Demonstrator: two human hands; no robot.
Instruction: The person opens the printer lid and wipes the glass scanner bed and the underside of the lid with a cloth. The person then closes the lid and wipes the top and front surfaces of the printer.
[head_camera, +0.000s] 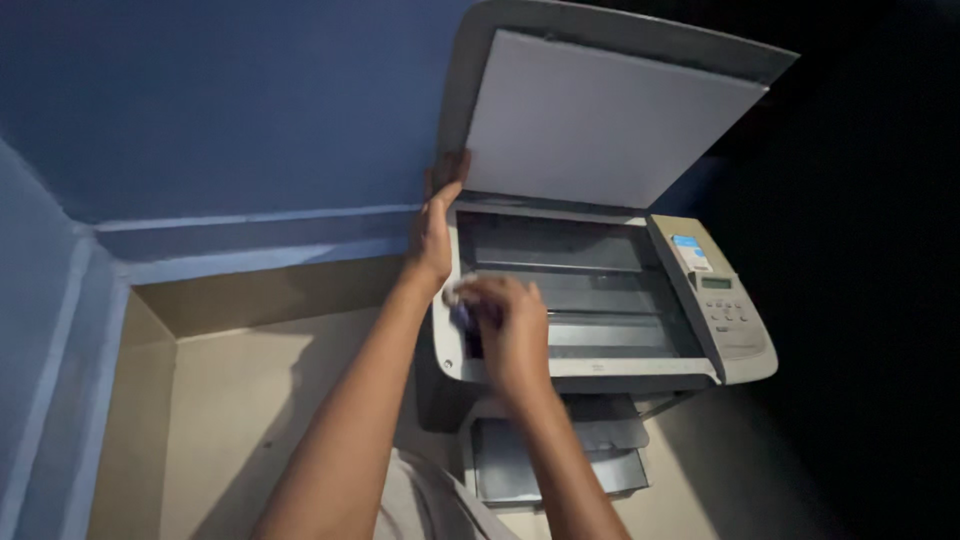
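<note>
A grey flatbed printer-scanner stands with its lid raised upright, white underside facing me. My left hand holds the lid's lower left edge, fingers curled on it. Over the near left corner of the scanner glass, my right hand is closed on a small bluish-white cloth or wipe pressed against the glass. Most of that item is hidden under my fingers.
A control panel with buttons and a small screen runs along the scanner's right side. A paper tray sticks out below the front. The machine sits on a beige surface beside a blue wall. The right side is dark.
</note>
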